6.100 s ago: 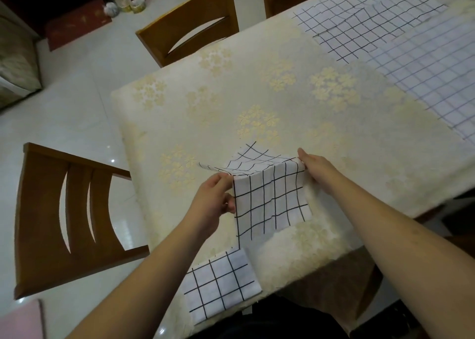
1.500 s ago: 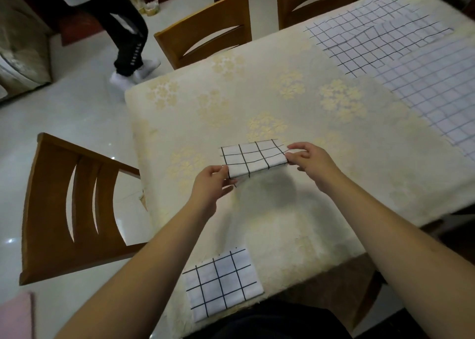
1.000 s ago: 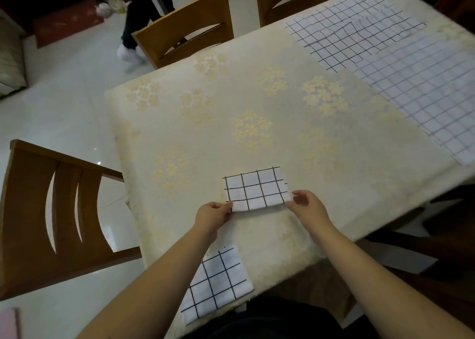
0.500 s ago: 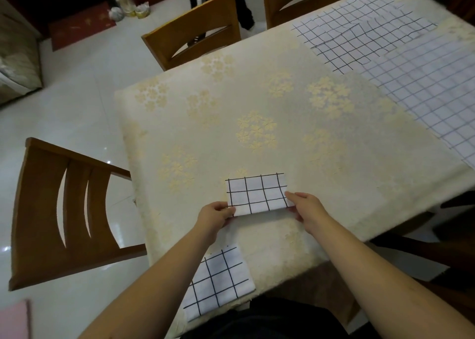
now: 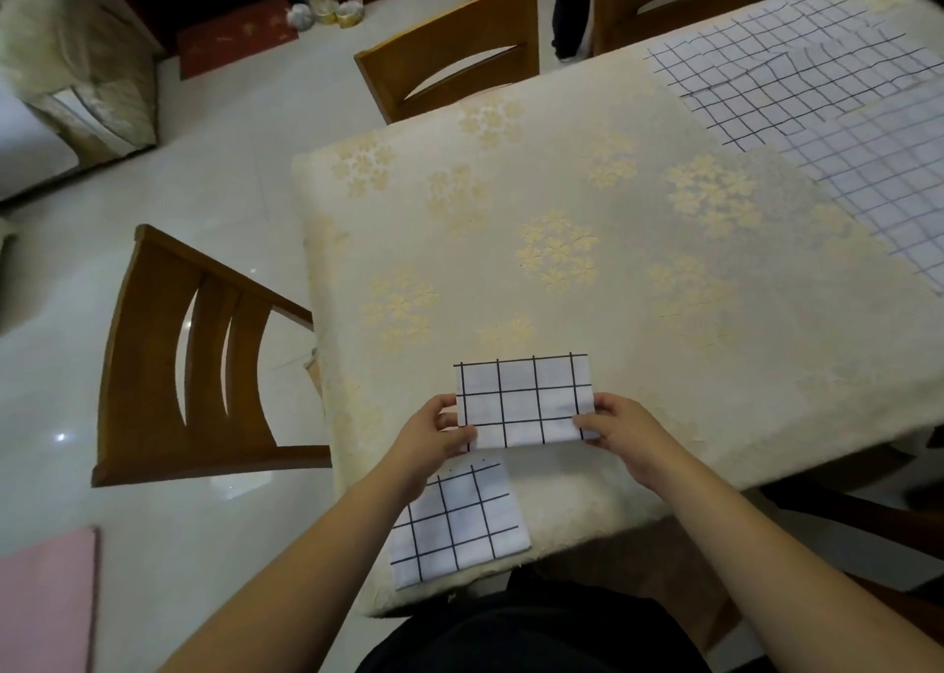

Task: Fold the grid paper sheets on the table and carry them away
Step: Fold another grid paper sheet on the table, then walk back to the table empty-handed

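At far left a wooden chair (image 5: 194, 366) stands beside the table (image 5: 638, 274); the left hand (image 5: 434, 435) pinches the left edge of the folded grid sheet (image 5: 526, 399), thumb on top and fingers curled beneath. The sheet now sits nearer the table's front edge than half a second ago, its near edge just above a second folded grid sheet (image 5: 459, 519) lying at the table's front edge. The right hand (image 5: 620, 430) grips the sheet's lower right corner likewise, and unfolded grid sheets (image 5: 843, 110) remain spread at the far right.
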The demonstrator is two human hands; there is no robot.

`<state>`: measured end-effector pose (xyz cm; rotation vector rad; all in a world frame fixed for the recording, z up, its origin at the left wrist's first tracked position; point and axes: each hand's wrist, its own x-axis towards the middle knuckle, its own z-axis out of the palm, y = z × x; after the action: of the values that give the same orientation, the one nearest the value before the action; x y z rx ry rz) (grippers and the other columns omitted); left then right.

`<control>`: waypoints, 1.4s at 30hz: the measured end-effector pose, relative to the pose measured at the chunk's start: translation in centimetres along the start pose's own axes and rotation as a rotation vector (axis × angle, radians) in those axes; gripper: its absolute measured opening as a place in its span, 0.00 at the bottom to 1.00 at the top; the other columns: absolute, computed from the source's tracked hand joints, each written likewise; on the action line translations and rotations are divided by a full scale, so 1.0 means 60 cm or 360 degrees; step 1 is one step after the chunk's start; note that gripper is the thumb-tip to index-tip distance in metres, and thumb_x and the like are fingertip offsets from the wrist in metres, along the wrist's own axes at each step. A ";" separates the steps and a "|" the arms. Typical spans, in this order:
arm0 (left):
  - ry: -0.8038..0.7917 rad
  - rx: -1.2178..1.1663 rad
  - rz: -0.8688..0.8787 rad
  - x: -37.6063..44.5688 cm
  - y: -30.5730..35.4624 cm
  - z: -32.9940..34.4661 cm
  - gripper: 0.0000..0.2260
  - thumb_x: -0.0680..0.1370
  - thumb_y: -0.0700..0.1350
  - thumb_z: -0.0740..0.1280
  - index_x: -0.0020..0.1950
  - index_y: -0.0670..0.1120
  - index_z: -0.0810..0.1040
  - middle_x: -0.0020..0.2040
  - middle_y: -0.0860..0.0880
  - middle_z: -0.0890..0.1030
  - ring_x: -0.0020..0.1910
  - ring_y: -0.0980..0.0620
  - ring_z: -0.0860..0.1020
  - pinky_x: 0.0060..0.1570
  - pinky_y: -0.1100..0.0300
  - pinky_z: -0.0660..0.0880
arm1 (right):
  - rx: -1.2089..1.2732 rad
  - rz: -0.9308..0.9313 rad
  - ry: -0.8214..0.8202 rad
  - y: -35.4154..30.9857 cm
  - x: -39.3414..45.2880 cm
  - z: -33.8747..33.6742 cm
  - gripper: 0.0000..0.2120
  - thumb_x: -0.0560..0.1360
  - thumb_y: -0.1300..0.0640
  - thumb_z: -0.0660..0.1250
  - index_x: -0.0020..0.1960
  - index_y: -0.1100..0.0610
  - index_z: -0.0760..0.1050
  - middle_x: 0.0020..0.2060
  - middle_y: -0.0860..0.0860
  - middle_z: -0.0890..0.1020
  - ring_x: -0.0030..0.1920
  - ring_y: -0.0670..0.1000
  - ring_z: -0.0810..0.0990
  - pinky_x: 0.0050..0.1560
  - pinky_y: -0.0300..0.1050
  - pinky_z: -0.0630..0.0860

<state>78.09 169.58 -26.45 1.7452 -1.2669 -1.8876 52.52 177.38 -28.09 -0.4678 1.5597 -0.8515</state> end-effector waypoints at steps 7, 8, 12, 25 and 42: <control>0.0290 0.0052 0.0065 -0.060 -0.059 -0.050 0.10 0.80 0.48 0.67 0.47 0.41 0.77 0.39 0.49 0.76 0.39 0.53 0.76 0.39 0.64 0.76 | -0.0103 -0.0060 -0.0052 0.038 -0.046 0.078 0.07 0.76 0.63 0.68 0.53 0.56 0.79 0.48 0.53 0.85 0.49 0.53 0.83 0.46 0.44 0.77; 0.0322 0.0057 0.0065 -0.070 -0.069 -0.058 0.10 0.79 0.47 0.67 0.47 0.40 0.78 0.39 0.49 0.77 0.40 0.53 0.77 0.37 0.65 0.76 | -0.0133 -0.0070 -0.0040 0.045 -0.053 0.091 0.06 0.77 0.61 0.68 0.53 0.56 0.80 0.48 0.53 0.85 0.50 0.53 0.83 0.46 0.45 0.78; 0.0327 -0.0035 0.0029 -0.110 -0.116 -0.093 0.08 0.79 0.45 0.69 0.47 0.40 0.79 0.40 0.47 0.79 0.40 0.51 0.77 0.37 0.64 0.77 | -0.0219 -0.0077 0.0078 0.073 -0.086 0.140 0.06 0.78 0.57 0.68 0.50 0.58 0.81 0.48 0.55 0.85 0.49 0.54 0.82 0.48 0.50 0.79; 0.0297 -0.0186 -0.0052 -0.185 -0.215 -0.135 0.08 0.80 0.44 0.66 0.53 0.40 0.79 0.48 0.43 0.82 0.46 0.47 0.82 0.43 0.60 0.81 | -0.0630 -0.0131 0.0311 0.148 -0.167 0.206 0.06 0.78 0.58 0.67 0.46 0.58 0.82 0.42 0.51 0.84 0.44 0.51 0.80 0.46 0.45 0.75; 0.0531 0.0334 -0.0119 -0.141 -0.218 -0.114 0.06 0.78 0.48 0.68 0.49 0.46 0.80 0.43 0.51 0.81 0.41 0.57 0.77 0.36 0.65 0.71 | -0.1033 -0.0106 0.0347 0.133 -0.128 0.190 0.09 0.76 0.52 0.70 0.52 0.56 0.79 0.45 0.50 0.81 0.47 0.51 0.78 0.46 0.41 0.69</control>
<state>90.85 180.36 -29.65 2.1320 -1.3207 -1.4578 66.31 185.21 -28.81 -0.9165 2.0293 -0.4345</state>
